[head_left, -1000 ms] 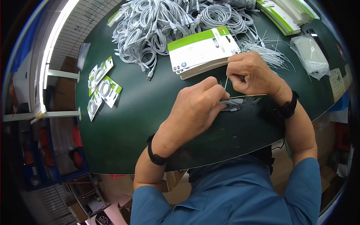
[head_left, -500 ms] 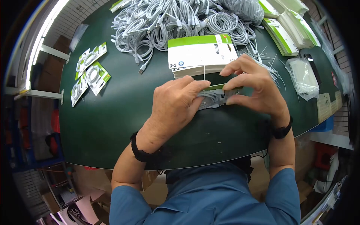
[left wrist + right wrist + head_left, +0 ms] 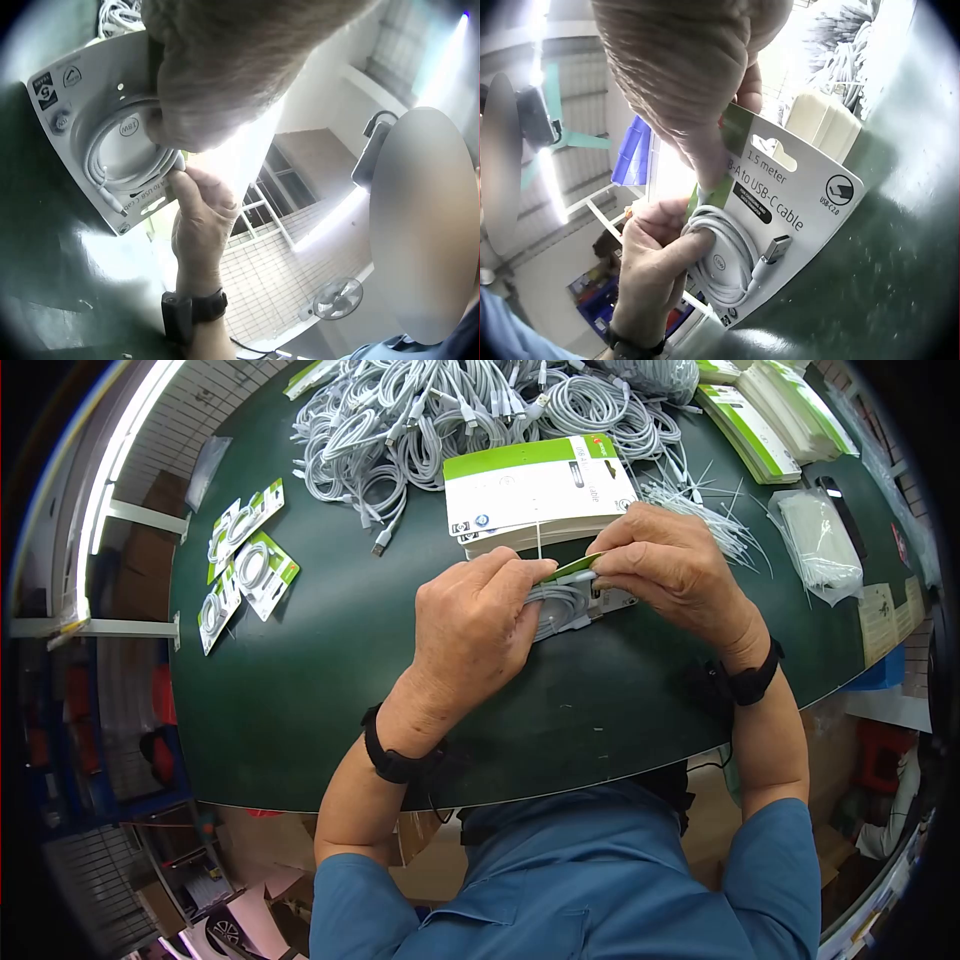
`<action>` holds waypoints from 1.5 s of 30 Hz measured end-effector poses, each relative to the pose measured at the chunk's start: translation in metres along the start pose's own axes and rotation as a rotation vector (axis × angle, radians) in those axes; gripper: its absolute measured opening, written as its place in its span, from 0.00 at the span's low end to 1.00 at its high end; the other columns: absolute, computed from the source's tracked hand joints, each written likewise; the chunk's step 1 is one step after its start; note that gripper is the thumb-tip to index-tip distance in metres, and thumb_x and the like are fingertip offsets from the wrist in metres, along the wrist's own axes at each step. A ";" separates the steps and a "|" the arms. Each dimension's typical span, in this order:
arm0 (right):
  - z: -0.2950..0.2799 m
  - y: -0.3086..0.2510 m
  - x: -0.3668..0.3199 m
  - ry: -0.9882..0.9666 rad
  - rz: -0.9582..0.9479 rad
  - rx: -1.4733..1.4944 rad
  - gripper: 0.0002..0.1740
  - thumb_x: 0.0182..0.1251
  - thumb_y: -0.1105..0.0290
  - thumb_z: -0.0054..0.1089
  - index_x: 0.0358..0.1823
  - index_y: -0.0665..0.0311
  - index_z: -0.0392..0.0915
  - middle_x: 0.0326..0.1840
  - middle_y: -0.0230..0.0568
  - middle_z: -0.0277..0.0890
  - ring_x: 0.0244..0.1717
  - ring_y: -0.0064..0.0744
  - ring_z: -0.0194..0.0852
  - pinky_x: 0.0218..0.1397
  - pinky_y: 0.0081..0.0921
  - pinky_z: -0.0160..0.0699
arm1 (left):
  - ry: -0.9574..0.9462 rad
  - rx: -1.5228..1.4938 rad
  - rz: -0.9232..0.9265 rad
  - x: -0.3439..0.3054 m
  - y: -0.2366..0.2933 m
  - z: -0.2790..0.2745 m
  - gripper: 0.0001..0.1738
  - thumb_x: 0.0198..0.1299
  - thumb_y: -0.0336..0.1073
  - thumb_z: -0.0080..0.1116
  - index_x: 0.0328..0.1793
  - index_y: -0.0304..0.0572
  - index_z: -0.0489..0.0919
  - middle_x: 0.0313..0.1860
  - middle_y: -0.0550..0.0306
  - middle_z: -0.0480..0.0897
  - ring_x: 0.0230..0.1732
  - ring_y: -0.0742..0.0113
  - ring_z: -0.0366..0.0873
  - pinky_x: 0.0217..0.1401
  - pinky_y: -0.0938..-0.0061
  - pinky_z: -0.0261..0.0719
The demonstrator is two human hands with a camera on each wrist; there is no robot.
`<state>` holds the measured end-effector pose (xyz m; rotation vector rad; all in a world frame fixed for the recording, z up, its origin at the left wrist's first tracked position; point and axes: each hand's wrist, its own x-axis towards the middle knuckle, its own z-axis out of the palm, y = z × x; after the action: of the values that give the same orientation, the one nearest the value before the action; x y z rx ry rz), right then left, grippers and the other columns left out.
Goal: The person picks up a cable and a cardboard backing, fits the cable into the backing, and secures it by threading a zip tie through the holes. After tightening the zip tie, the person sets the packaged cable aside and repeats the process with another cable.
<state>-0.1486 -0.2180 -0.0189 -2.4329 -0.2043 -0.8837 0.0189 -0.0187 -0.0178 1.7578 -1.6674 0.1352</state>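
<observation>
My left hand grips a white and green packaging card, its thumb pressed over a coiled light-grey USB cable that lies on the card's printed face. At the card's other end, my right hand pinches the green edge together with one end of the cable. The metal USB plug rests near the card's border in the right wrist view. A thin white cable tie sticks up beside the left fingertips. In the left wrist view, the left palm hides part of the coil.
Just beyond the hands lies a stack of cards, with a heap of grey cables behind it. Loose cable ties and a clear bag are to the right. Several carded cables lie at the left. More cards stand back right.
The right hand has come down from above the card, spread its fingers over the card's right end, then closed on the green edge and cable end. The left hand keeps its grip.
</observation>
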 end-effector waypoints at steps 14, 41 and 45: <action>0.007 0.004 0.000 0.062 0.078 0.072 0.12 0.61 0.75 0.80 0.45 0.60 0.88 0.42 0.38 0.85 0.38 0.40 0.87 0.39 0.33 0.85 | -0.032 -0.069 -0.110 0.003 0.003 -0.001 0.16 0.57 0.22 0.73 0.52 0.38 0.89 0.40 0.52 0.89 0.39 0.58 0.90 0.43 0.66 0.86; 0.031 -0.038 0.015 0.199 -0.072 -0.501 0.16 0.61 0.77 0.75 0.51 0.68 0.86 0.44 0.39 0.82 0.44 0.42 0.82 0.49 0.43 0.76 | 0.126 -0.551 -0.488 0.004 0.021 0.001 0.31 0.60 0.23 0.66 0.72 0.35 0.73 0.31 0.53 0.87 0.33 0.71 0.83 0.41 0.72 0.81; 0.033 -0.037 0.014 0.186 -0.096 -0.487 0.16 0.61 0.80 0.72 0.51 0.71 0.86 0.44 0.41 0.82 0.45 0.43 0.82 0.48 0.42 0.77 | 0.132 -0.516 -0.454 0.003 0.020 0.001 0.29 0.60 0.23 0.66 0.70 0.35 0.75 0.35 0.50 0.90 0.35 0.67 0.86 0.43 0.71 0.83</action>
<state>-0.1315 -0.1700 -0.0151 -2.7736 -0.0371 -1.3236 0.0006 -0.0202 -0.0093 1.6280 -1.0506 -0.3492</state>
